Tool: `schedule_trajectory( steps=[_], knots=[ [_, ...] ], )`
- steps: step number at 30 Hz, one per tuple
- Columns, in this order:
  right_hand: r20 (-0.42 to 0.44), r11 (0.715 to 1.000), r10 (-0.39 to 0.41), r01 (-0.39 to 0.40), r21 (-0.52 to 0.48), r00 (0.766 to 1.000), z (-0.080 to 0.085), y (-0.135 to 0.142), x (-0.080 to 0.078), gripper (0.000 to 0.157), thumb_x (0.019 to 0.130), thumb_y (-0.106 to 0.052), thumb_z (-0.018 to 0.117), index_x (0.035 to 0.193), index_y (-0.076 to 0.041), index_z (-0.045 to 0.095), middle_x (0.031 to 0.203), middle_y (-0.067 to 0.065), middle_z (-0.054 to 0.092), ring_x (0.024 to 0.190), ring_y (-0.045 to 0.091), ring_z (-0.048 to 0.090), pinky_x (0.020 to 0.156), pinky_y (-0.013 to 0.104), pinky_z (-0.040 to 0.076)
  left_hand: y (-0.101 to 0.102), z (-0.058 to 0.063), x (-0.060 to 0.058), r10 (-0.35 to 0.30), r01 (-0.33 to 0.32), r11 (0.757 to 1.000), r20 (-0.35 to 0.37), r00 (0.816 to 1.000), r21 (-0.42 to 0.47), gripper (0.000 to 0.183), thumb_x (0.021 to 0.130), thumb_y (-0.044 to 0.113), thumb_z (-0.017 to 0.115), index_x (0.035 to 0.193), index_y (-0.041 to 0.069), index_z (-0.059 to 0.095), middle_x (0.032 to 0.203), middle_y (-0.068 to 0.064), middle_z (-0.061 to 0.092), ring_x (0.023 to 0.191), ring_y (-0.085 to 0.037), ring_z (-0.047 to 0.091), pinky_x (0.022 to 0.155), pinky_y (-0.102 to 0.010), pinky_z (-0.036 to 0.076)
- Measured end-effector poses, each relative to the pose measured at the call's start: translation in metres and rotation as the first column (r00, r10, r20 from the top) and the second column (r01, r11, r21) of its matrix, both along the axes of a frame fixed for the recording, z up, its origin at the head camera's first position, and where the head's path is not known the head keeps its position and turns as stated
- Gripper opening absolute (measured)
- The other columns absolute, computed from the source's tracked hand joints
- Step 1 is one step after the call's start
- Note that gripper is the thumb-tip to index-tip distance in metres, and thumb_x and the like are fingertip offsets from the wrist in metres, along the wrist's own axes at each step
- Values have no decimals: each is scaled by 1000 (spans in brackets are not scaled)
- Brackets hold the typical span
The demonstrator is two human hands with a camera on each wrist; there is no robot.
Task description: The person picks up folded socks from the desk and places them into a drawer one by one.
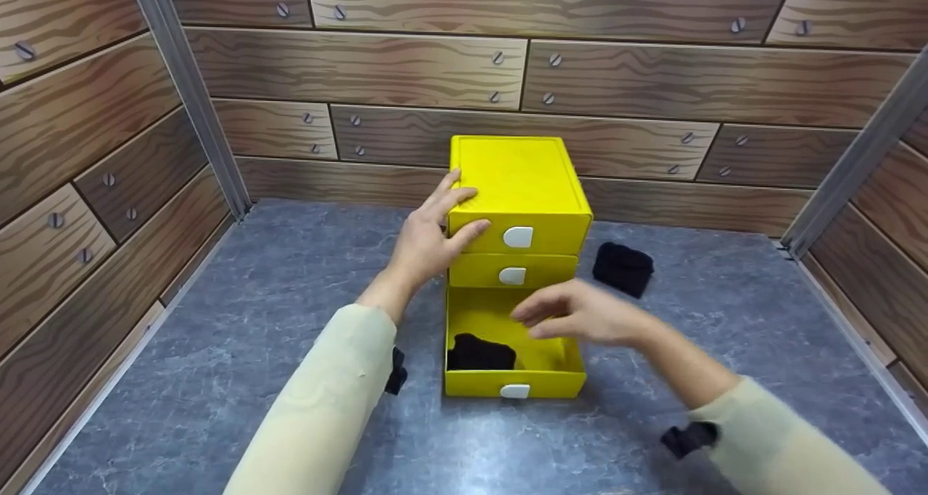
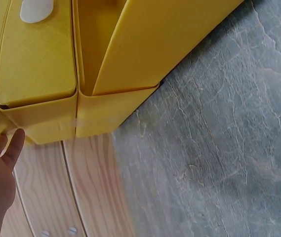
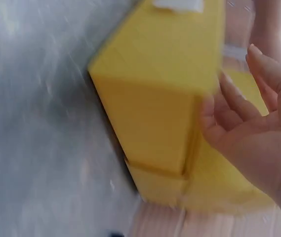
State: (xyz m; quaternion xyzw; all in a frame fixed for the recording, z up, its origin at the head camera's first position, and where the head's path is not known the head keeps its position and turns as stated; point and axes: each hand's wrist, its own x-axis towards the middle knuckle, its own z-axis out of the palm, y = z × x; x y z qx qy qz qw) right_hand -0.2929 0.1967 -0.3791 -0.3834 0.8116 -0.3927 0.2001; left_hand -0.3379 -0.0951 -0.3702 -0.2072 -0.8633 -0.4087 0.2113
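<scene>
A yellow three-drawer box stands with its bottom drawer pulled out and the upper two closed. My left hand rests on the box's upper left edge, fingers on the top and thumb on the front. Over the pulled-out drawer hovers my right hand, fingers loosely bent with nothing in them. Inside that drawer, at the left, lies a bundle of black cloth. Another folded black cloth lies on the floor right of the box. The right wrist view is blurred, showing the right hand beside the drawer.
Wood-patterned walls enclose the back and both sides, with grey metal posts in the corners. The grey marbled surface spreads around the box. White tabs mark the drawer fronts.
</scene>
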Motion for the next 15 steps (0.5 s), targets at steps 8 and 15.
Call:
schedule_trajectory(
  steps=[8, 15],
  knots=[
    [13, 972, -225, 225, -69, 974, 37, 87, -17, 33, 102, -20, 73, 133, -7, 72, 126, 9, 75, 113, 26, 72, 94, 35, 58, -1, 0, -1, -3, 3, 1000, -8, 1000, 5, 57, 101, 51, 70, 151, 24, 60, 173, 9, 30, 150, -22, 44, 117, -40, 42],
    [60, 852, -486, 488, -189, 872, 22, 146, -53, 42, 104, -23, 73, 140, -3, 66, 124, -2, 76, 113, 10, 69, 92, 25, 56, -1, -1, -2, -16, 16, 1000, -10, 1000, 15, 57, 101, 50, 71, 151, 24, 61, 173, 9, 30, 149, -21, 45, 113, -36, 46]
  ],
)
